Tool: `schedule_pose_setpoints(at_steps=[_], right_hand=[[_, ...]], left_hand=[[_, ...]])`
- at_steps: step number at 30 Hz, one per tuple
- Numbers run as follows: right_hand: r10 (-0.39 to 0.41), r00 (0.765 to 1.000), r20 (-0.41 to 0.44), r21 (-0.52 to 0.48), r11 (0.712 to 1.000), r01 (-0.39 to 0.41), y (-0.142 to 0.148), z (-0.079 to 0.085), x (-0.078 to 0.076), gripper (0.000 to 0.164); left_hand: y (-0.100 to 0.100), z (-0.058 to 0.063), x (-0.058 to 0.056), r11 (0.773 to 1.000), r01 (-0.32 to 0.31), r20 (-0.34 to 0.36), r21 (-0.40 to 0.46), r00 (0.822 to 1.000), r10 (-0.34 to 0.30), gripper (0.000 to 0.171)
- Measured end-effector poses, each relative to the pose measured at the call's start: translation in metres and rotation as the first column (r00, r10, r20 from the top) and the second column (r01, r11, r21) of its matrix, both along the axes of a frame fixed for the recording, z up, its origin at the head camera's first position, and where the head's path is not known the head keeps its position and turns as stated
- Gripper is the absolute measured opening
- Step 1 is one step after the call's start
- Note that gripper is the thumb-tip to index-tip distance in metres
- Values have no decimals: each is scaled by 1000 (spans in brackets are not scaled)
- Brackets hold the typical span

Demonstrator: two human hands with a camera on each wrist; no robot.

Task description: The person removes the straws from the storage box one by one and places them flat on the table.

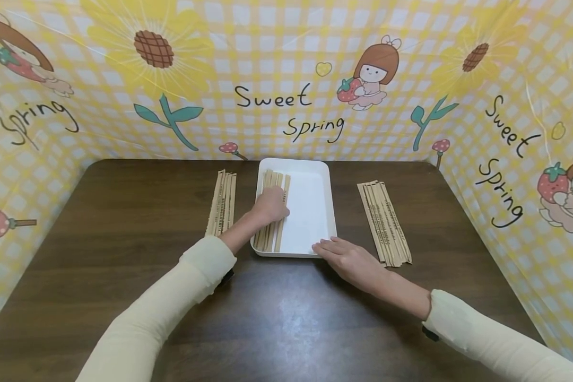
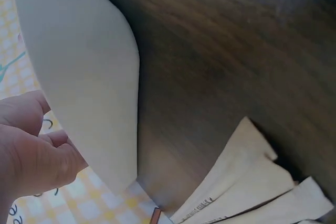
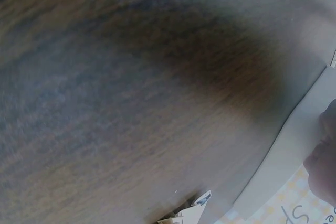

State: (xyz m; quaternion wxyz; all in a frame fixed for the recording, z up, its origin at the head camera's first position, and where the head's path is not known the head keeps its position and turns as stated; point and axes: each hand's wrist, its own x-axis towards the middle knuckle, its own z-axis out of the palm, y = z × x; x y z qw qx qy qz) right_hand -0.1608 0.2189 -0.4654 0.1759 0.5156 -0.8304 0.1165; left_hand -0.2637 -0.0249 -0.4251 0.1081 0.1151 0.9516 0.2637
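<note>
Under the left hand point(image 1: 271, 205), packets point(image 1: 262, 239) in a tray point(image 1: 310, 207).
Its grip is unclear; the right hand point(image 1: 350, 261), fingers straight, touches the tray.

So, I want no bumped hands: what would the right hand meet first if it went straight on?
Past the near corner of the white tray, the right hand would probably first meet the packets lying inside, close to the left hand, though depth is unclear.
</note>
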Motion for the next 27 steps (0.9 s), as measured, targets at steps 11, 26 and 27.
schedule_pose_setpoints(at_steps=[11, 26, 27], right_hand=[[-1, 1000, -13, -8, 1000, 1, -1, 1, 0, 44], [-1, 1000, -10, -3, 1000, 1, -1, 1, 0, 44], [1, 1000, -10, -2, 1000, -1, 0, 1, 0, 44]], left_hand=[[10, 0, 4, 993, 34, 8, -110, 999, -34, 31], [-14, 14, 2, 996, -8, 41, 93, 999, 4, 40], [-16, 15, 2, 994, -25, 52, 110, 998, 19, 40]])
